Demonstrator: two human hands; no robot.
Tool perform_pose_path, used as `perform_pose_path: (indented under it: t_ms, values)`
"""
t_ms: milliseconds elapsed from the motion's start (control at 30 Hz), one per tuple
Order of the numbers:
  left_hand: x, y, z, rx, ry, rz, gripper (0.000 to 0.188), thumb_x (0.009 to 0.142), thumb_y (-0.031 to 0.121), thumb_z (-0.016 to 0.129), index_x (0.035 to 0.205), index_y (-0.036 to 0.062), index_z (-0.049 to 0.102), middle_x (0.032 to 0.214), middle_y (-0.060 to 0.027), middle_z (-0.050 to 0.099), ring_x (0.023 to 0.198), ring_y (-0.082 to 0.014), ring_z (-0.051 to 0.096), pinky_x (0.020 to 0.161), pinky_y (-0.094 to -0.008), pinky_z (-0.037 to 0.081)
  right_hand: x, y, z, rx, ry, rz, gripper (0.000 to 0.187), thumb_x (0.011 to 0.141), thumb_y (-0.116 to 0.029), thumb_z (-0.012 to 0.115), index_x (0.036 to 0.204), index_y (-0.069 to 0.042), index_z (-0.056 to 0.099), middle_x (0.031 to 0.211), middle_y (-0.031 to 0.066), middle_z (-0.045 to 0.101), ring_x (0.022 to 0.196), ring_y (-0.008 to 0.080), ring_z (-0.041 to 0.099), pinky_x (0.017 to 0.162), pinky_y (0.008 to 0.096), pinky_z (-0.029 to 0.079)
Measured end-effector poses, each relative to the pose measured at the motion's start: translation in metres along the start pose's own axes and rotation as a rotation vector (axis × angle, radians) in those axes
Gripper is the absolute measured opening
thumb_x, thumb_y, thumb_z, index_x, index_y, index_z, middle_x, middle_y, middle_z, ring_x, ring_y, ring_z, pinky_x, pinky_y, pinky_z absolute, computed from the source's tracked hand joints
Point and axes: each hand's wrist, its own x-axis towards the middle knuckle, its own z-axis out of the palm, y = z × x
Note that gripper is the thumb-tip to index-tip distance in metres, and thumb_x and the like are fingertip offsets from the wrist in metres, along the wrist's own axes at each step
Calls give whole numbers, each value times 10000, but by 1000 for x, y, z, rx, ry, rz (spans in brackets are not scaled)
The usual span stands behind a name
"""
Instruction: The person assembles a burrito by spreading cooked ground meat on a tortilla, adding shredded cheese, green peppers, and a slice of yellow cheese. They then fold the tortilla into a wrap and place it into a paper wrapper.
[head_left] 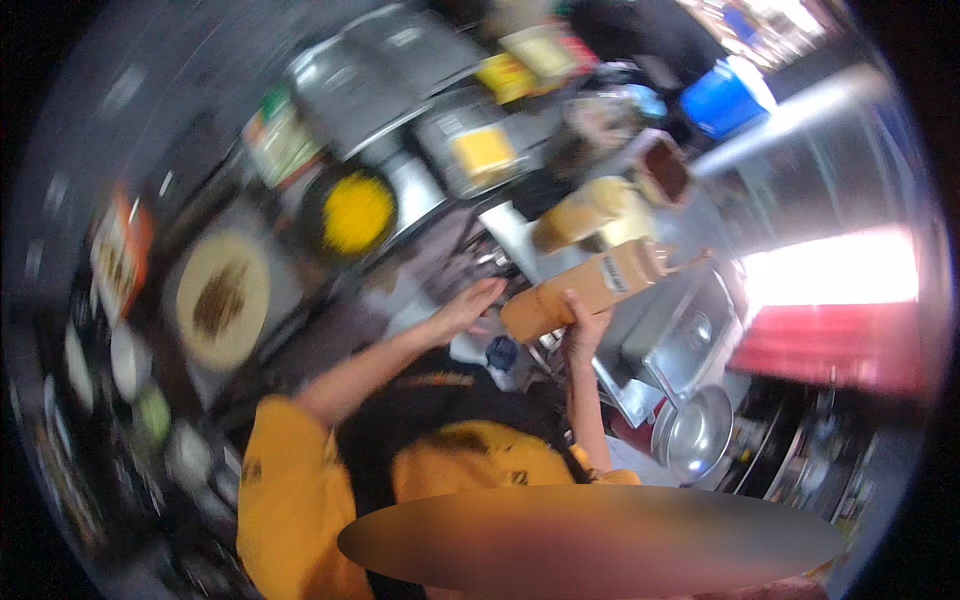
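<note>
My right hand [583, 325] is wrapped round a large squeeze bottle [570, 298] of orange-tan sauce. The bottle is tilted, its label and narrow nozzle pointing to the upper right. My left hand [478, 303] is just left of the bottle's base, apart from it; motion smears its fingers. Left of my arms, a round flatbread [255, 300] lies on a grey sheet, with a patch of brown crumbly filling [220, 300] on it. Near it stands a black bowl [313, 205] of shredded yellow cheese [358, 213].
More squeeze bottles [580, 212] and a container of dark red sauce [665, 170] stand beyond the held bottle. Farther off are yellow slices [484, 155] in a tray and a blue tub [720, 100]. Steel pans [690, 335] and a metal bowl [697, 435] are at right.
</note>
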Motion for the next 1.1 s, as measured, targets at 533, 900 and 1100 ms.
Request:
perform_pose_path:
  t_ms: [533, 900, 1100]
  values:
    - [-200, -38, -149, -282, 173, 288, 371, 993, 257, 425, 1342, 131, 453, 1302, -32, 510, 970, -180, 588, 771, -346, 556, -132, -69, 293, -540, -1412, 8, 874, 571, -260, 825, 1292, -10, 400, 1156, 139, 571, 1099, 229, 547, 976, 357, 417]
    - [-340, -175, -259, -330, 692, 40, 316, 994, 319, 465, 1196, 98, 568, 1037, -14, 618, 819, -106, 566, 690, -253, 501, -189, -43, 377, -1132, -1739, -106, 845, 592, -284, 811, 1314, -67, 428, 1163, 192, 605, 1126, 336, 568, 975, 388, 431]
    - [-363, -190, -261, -458, 741, 57, 288, 1001, 283, 452, 1179, 93, 576, 1021, -17, 619, 811, -94, 568, 686, -245, 496, -203, -49, 406, -1403, -1732, -220, 846, 617, -319, 820, 1309, -52, 413, 1158, 243, 598, 1124, 385, 558, 962, 417, 437]
